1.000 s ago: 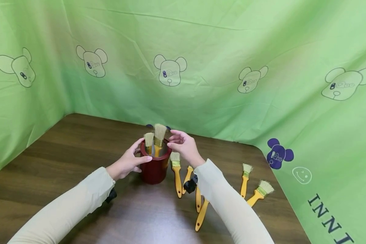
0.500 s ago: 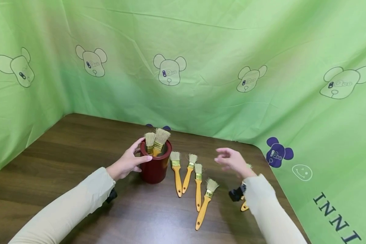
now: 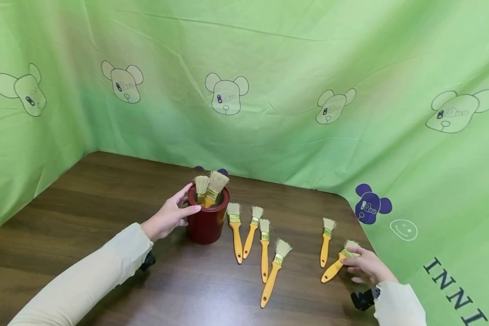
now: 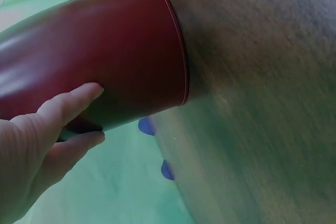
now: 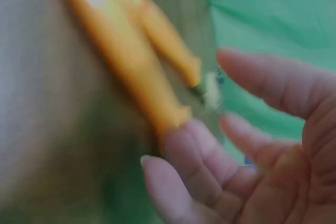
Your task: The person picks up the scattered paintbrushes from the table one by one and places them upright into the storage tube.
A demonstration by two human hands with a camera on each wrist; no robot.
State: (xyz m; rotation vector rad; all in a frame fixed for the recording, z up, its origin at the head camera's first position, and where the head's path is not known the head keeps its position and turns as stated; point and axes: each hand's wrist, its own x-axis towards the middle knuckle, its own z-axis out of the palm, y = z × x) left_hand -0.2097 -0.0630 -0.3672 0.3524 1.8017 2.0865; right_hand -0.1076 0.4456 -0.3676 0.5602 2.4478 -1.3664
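My left hand [image 3: 165,220] holds a dark red cylindrical pot [image 3: 205,227] by its left side, thumb across the front rim. The left wrist view shows two fingers of the left hand [image 4: 58,124] along the wall of the pot [image 4: 115,51]. Two brushes with yellow handles, a smaller paintbrush [image 3: 201,186] and a wider paintbrush [image 3: 217,185], stand in it, bristles up. My right hand [image 3: 366,265] is over a lying paintbrush [image 3: 333,270] at the far right and partly covers its head. In the right wrist view, thumb and fingers are apart near its handle [image 5: 131,61].
Beside that brush lies another paintbrush [image 3: 326,242]. Several more lie right of the pot, among them a wide paintbrush [image 3: 236,233] and the nearest paintbrush [image 3: 274,274]. Green printed cloth [image 3: 269,136] walls the wooden table [image 3: 106,194] at back and sides.
My right hand has left the pot and moved right to the far-right paintbrush. The wider brush has settled lower in the pot, leaning right. My left hand stays on the pot.
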